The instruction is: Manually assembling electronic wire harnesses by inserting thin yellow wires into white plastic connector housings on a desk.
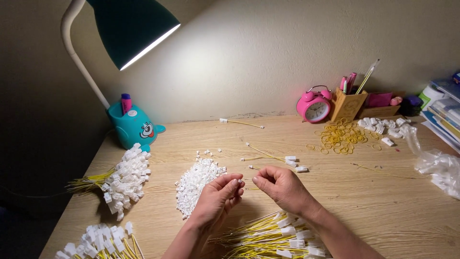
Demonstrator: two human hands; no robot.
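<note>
My left hand [216, 199] pinches a tiny white connector piece [239, 181] at its fingertips. My right hand [282, 186] faces it a few centimetres away, fingers curled on a thin yellow wire [251, 188] whose end points at the piece. Both hands hover over the wooden desk [364, 201], above a pile of yellow wires with white plugs [273, 237]. Just left of my left hand lies a heap of small white connector pieces [194, 184].
Bundles of wired white plugs lie at the left [125, 178] and bottom left [98, 242]. Loose wires [275, 158], yellow rubber bands [342, 136], a plastic bag [438, 165], a pink alarm clock [314, 106], a pen holder [349, 103] and a teal lamp [132, 125] ring the desk.
</note>
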